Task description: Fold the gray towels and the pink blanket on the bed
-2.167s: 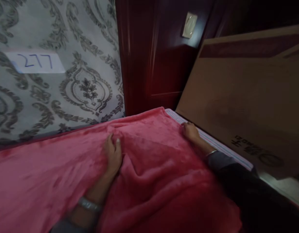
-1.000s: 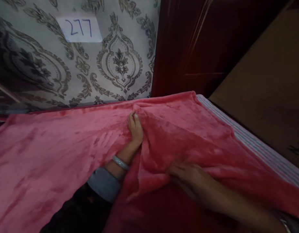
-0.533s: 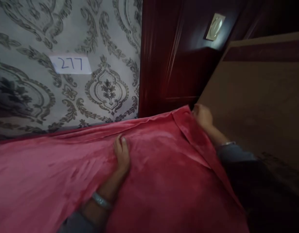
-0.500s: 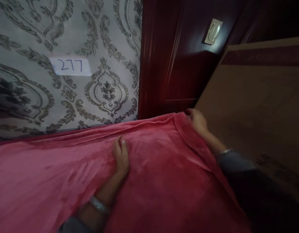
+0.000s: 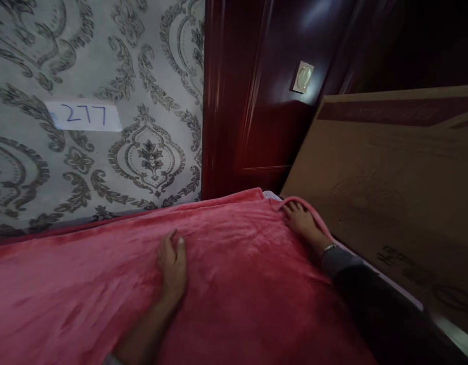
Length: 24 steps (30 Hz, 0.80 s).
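A pink plush blanket (image 5: 226, 284) covers the bed, with creases running across it. My left hand (image 5: 173, 266) rests on the blanket left of the middle, fingers loosely stretched and not gripping. At the far right corner, my right hand (image 5: 300, 223) lies palm down on the blanket with its fingers apart. The blanket's hem curls up along the right side of that hand. A small white patch of bedding (image 5: 272, 195) shows at the corner, just beyond the hand.
A large cardboard sheet or box (image 5: 401, 162) leans along the bed's right side. Behind the bed are patterned wallpaper (image 5: 150, 152) with a paper label (image 5: 87, 116) reading 277, and a dark red wooden panel (image 5: 252, 116) carrying a white switch (image 5: 303, 77).
My right hand has come from the blanket's outer edge onto its top at the corner. White bedding now shows there, and the hem curls up. The view has shifted slightly right.
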### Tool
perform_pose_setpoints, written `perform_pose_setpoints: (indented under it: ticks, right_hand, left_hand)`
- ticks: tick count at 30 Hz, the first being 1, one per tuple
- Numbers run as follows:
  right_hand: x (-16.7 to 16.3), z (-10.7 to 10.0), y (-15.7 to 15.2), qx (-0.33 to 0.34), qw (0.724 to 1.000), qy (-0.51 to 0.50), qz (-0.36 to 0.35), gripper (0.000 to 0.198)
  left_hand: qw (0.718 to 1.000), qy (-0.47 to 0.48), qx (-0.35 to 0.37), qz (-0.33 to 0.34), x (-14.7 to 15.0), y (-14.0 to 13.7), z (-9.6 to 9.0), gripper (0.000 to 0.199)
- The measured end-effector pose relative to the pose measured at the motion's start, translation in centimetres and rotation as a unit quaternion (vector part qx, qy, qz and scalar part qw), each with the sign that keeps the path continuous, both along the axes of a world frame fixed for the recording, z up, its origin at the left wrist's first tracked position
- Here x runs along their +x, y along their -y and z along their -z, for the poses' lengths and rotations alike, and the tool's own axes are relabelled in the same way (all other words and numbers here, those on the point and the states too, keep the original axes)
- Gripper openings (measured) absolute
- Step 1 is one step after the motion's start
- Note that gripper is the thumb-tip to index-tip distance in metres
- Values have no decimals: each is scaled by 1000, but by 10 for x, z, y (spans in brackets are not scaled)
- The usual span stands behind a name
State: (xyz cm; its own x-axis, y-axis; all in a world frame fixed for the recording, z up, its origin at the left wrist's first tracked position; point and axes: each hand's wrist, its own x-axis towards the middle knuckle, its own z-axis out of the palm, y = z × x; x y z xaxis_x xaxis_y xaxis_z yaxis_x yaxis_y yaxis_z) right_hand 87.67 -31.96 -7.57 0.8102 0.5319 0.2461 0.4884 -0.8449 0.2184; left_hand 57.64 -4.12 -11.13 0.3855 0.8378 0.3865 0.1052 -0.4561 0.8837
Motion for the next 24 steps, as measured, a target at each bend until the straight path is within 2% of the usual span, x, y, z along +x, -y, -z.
perform_pose_setpoints:
  ticks: [3, 6, 11, 15, 19, 24]
  right_hand:
    - [23, -6, 16, 13, 999, -11, 41, 49]
    - [17, 3, 14, 47, 995, -72, 45, 44]
    - [8, 13, -7, 90, 992, -71, 45, 42]
    - [28, 5, -33, 127, 987, -79, 62, 51]
    - [55, 4, -57, 136, 982, -117, 63, 56]
    - [77, 11, -65, 122, 979, -149, 72, 36]
  left_hand:
    - [1000, -3, -2, 1, 1, 0, 0, 46]
    - [1000, -3, -6, 1, 1, 1, -1, 46]
    - [1000, -8, -4, 3, 0, 4, -4, 49]
    - [1000, -18, -10, 1, 0, 4, -5, 52]
    - [1000, -21, -22, -3, 0, 4, -3, 54]
    - [999, -18, -37, -1, 0, 6, -3, 54]
